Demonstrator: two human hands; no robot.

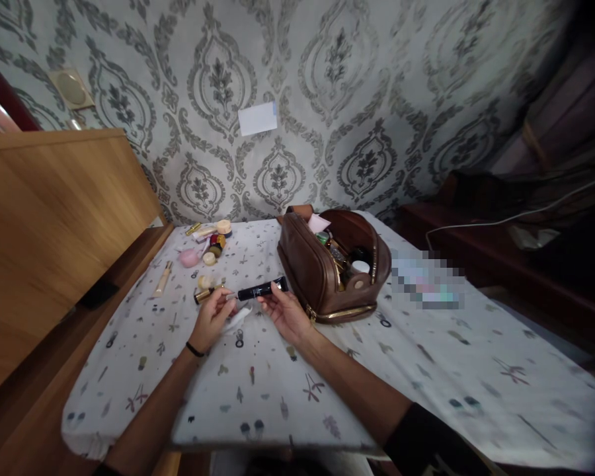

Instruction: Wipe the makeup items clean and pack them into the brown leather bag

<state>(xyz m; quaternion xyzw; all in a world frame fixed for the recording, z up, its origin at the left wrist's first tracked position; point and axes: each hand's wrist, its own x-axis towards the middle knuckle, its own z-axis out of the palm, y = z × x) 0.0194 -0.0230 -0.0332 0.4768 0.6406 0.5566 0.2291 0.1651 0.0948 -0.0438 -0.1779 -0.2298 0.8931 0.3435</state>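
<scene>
A black cosmetic tube [262, 289] with small pale lettering lies level between my two hands. My right hand [286, 316] is closed on its right end, thumb on top. At the tube's left end, my left hand [213, 318] pinches a small clear piece that looks like its cap [231, 296]; whether it is joined to the tube I cannot tell. Beneath the hands a white wipe or tissue [238, 318] rests on the cloth, partly covered by the left hand. Just beyond my left fingers lies a gold tube [204, 295], with a pale yellow jar [207, 281] behind it.
An unzipped brown leather bag [307, 258] full of cosmetics stands right of my hands. Several jars and a pink round container [189, 258] sit at the back left, near a beige tube [163, 279]. A wooden panel [64, 244] borders the patterned cloth [258, 390].
</scene>
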